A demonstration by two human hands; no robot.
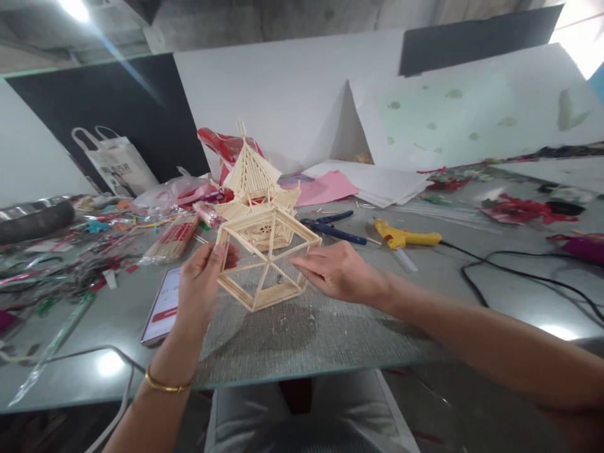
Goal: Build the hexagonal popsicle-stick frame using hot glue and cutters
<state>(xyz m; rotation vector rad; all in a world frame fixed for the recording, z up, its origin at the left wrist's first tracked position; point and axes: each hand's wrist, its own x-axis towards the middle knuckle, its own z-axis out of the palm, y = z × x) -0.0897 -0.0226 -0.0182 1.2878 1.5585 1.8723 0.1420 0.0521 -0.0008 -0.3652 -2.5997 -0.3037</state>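
Observation:
A hexagonal frame of pale wooden sticks (270, 259), with spokes meeting at its middle, is held tilted above the table. My left hand (202, 274) grips its left side, thumb in front and fingers behind. At the right side, my right hand (342, 270) is closed on the frame's edge, its fingertips partly hidden. Just behind stands a pagoda-like model of the same sticks (250, 170), with a pointed roof and upturned corners; the frame covers part of its base.
Blue-handled pliers (335, 228) and a yellow glue gun (406, 237) with a black cord lie to the right. A phone (163, 308) lies by my left wrist, near packaged sticks (172, 239). Pink paper (328, 187) and white sheets (377, 179) lie behind. Craft scraps cover the left.

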